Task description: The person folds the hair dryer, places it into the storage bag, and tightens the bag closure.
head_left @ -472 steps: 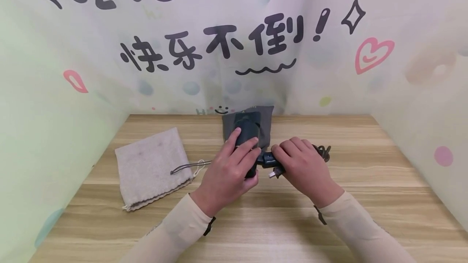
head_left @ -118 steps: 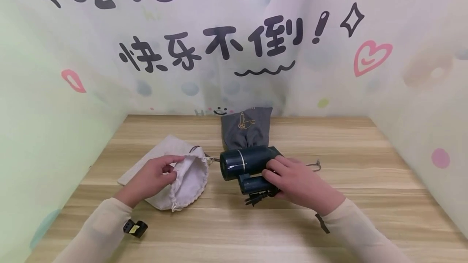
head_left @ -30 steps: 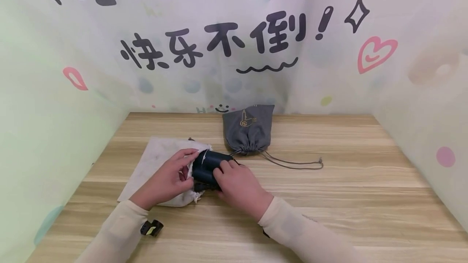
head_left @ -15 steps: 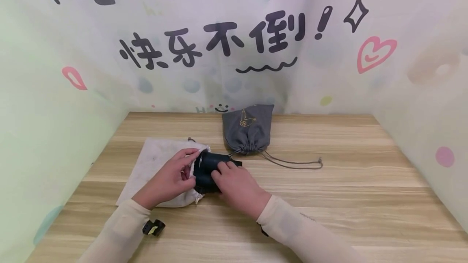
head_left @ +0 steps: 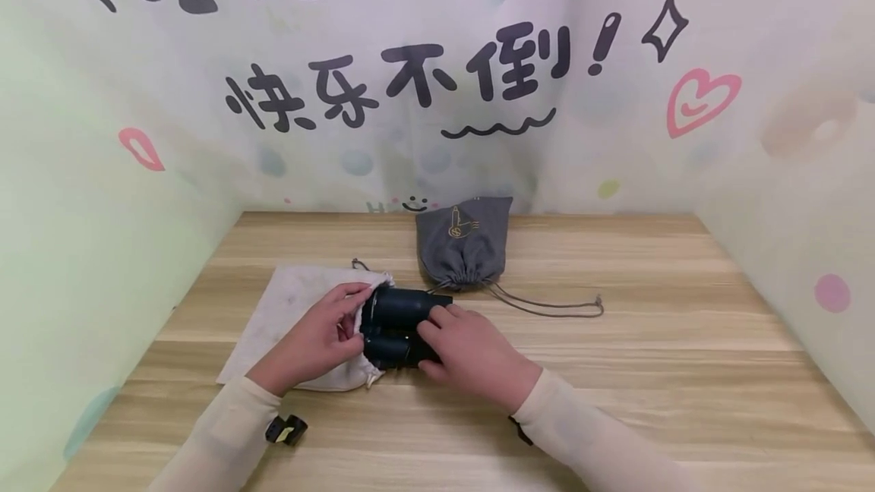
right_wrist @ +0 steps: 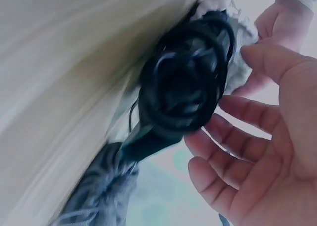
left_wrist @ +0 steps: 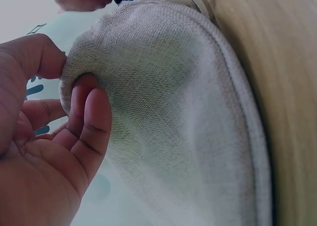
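Note:
A beige drawstring bag point(head_left: 260, 325) lies at left with its mouth to the right. My left hand point(head_left: 317, 336) pinches the rim of that mouth; in the left wrist view the thumb and fingertips grip the bag's cloth point(left_wrist: 163, 102). A folded dark blue hair dryer point(head_left: 403, 308) sits with its front end inside the mouth, so that end is hidden. My right hand point(head_left: 472, 351) is at the dryer's rear end. The right wrist view shows its fingers point(right_wrist: 237, 137) spread loosely beside the coiled black cord point(right_wrist: 185, 82), fingertips close against it and the thumb apart.
Behind the dryer lies a grey drawstring bag point(head_left: 461, 241) with a dryer picture on it, its cords point(head_left: 547, 308) trailing right. The wooden table point(head_left: 649, 310) ends at a printed cloth backdrop point(head_left: 383, 165) behind and at both sides.
The dryer has gone from right of the beige bag into its mouth. In the last half second my right hand slid right along the dryer, loosening; the left hand stayed at the rim.

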